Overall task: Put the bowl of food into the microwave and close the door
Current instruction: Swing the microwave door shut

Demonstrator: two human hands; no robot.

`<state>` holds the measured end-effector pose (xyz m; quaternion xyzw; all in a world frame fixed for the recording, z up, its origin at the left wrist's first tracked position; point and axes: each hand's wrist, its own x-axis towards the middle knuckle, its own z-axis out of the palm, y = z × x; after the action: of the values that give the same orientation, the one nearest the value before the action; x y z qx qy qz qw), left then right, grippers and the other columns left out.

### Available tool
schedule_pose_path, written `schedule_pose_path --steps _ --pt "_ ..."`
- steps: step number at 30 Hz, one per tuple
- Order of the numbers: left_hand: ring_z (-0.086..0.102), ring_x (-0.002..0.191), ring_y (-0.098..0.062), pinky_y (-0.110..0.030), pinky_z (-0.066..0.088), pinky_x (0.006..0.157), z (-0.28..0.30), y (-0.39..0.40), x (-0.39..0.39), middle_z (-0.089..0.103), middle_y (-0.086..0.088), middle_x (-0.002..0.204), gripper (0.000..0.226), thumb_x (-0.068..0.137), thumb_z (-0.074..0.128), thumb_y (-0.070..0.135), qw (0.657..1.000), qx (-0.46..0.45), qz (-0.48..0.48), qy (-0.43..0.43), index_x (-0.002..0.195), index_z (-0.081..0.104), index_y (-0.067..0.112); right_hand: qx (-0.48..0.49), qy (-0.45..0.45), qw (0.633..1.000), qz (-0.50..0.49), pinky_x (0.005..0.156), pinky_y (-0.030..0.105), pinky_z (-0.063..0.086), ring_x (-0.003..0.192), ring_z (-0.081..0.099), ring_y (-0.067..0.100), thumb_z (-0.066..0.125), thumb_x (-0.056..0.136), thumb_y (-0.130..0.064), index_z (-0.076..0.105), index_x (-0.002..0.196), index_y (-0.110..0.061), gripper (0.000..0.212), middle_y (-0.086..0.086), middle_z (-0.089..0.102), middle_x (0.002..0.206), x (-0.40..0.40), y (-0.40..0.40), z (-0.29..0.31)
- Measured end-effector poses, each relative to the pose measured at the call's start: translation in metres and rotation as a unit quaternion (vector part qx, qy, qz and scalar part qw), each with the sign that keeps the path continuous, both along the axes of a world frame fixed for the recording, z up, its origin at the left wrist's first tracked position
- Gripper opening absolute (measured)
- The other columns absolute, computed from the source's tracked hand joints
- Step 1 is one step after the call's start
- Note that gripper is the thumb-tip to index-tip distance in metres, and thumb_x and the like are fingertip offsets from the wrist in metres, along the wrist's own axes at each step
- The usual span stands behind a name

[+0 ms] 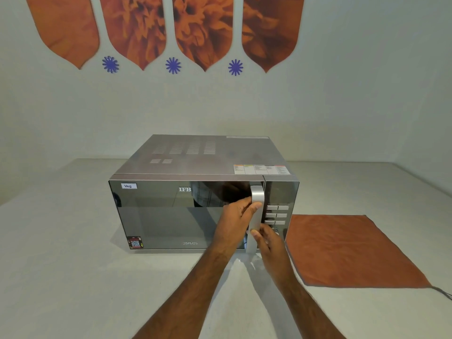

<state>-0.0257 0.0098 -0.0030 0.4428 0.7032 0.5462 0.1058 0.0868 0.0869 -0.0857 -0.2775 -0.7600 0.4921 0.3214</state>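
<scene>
A dark, mirror-fronted microwave [186, 216] stands on the pale counter with its door shut. A silver vertical handle [256, 201] runs down the door's right side. My left hand [234, 221] is wrapped around the middle of that handle. My right hand [269, 243] rests against the handle's lower part, fingers touching it beside the control panel [277, 214]. No bowl of food is in view.
An orange cloth [347, 250] lies flat on the counter [73, 265] to the right of the microwave. A dark cable [444, 293] runs off at the right edge. A wall with orange decorations rises behind the counter.
</scene>
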Motion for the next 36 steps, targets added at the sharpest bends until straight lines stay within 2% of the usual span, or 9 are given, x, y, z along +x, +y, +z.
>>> schedule_pose_path --steps 4,6,10,15,20,24,27,31,36 --pt "0.066 0.098 0.005 -0.002 0.050 0.083 -0.004 -0.001 0.011 0.076 0.005 0.115 0.030 0.108 0.059 0.037 0.999 0.021 0.021 -0.021 0.131 0.072 0.023 -0.001 0.004 1.000 -0.009 0.101 0.033 0.055 0.111 0.070 0.018 0.049 0.095 -0.051 0.058 0.125 -0.033 0.036 -0.014 0.069 0.118 0.000 -0.006 0.000" --pt "0.066 0.101 0.005 -0.015 0.055 0.097 -0.006 -0.002 0.016 0.074 0.007 0.119 0.033 0.108 0.059 0.035 0.999 0.029 0.030 -0.031 0.137 0.070 0.021 -0.003 -0.001 1.000 -0.012 0.101 0.036 0.056 0.110 0.071 0.022 0.048 0.095 -0.051 0.057 0.123 -0.033 0.035 -0.013 0.069 0.117 0.000 -0.008 0.001" --pt "0.060 0.138 -0.019 -0.039 0.048 0.116 -0.011 -0.005 0.022 0.064 -0.004 0.152 0.049 0.110 0.056 0.031 0.998 -0.004 0.049 -0.039 0.157 0.052 0.017 -0.004 -0.010 1.000 -0.005 0.107 0.044 0.055 0.119 0.068 0.024 0.048 0.095 -0.049 0.055 0.137 -0.025 0.048 -0.004 0.068 0.130 0.003 -0.011 -0.001" --pt "0.055 0.146 -0.026 -0.040 0.046 0.116 -0.023 -0.013 0.029 0.057 -0.002 0.159 0.051 0.112 0.053 0.028 0.998 -0.034 0.037 -0.041 0.162 0.043 0.024 -0.008 -0.033 0.999 0.008 0.114 0.049 0.049 0.132 0.060 0.018 0.050 0.094 -0.053 0.042 0.147 -0.035 0.057 -0.008 0.057 0.147 0.008 -0.018 -0.010" --pt "0.050 0.150 -0.027 -0.047 0.044 0.117 -0.036 -0.024 0.030 0.049 0.001 0.165 0.062 0.109 0.059 0.033 0.997 -0.061 0.000 -0.049 0.165 0.033 0.032 -0.007 -0.051 0.998 0.024 0.116 0.058 0.045 0.149 0.045 0.027 0.054 0.091 -0.061 0.027 0.162 -0.026 0.083 0.002 0.041 0.165 0.014 -0.022 -0.019" --pt "0.049 0.151 -0.029 -0.051 0.044 0.117 -0.050 -0.032 0.033 0.047 0.000 0.167 0.062 0.108 0.059 0.036 0.995 -0.083 0.007 -0.058 0.165 0.035 0.033 0.015 -0.069 0.997 0.032 0.117 0.054 0.045 0.152 0.040 0.022 0.055 0.098 -0.052 0.022 0.159 -0.043 0.070 -0.005 0.035 0.168 0.021 -0.024 -0.028" --pt "0.048 0.151 -0.031 -0.049 0.046 0.116 -0.065 -0.037 0.033 0.044 0.001 0.169 0.063 0.108 0.059 0.038 0.992 -0.111 0.007 -0.056 0.165 0.033 0.034 0.027 -0.095 0.995 0.032 0.121 0.055 0.040 0.151 0.041 0.020 0.053 0.097 -0.058 0.024 0.150 -0.053 0.060 -0.006 0.039 0.166 0.028 -0.023 -0.036" --pt "0.041 0.155 -0.027 -0.044 0.040 0.121 -0.095 -0.051 0.024 0.038 0.004 0.172 0.065 0.106 0.054 0.051 0.982 -0.187 0.012 0.020 0.165 0.029 0.042 0.089 -0.184 0.979 0.022 0.125 0.046 0.028 0.153 0.039 0.022 0.054 0.101 -0.054 0.026 0.158 -0.043 0.064 -0.006 0.037 0.167 0.043 -0.019 -0.054" --pt "0.029 0.161 -0.022 -0.036 0.032 0.125 -0.131 -0.075 0.009 0.017 0.007 0.178 0.067 0.108 0.047 0.055 0.964 -0.253 0.030 0.074 0.168 0.022 0.038 0.168 -0.274 0.947 0.004 0.127 0.041 0.023 0.157 0.028 0.018 0.049 0.102 -0.056 0.027 0.161 -0.029 0.068 -0.004 0.031 0.170 0.062 -0.016 -0.072"
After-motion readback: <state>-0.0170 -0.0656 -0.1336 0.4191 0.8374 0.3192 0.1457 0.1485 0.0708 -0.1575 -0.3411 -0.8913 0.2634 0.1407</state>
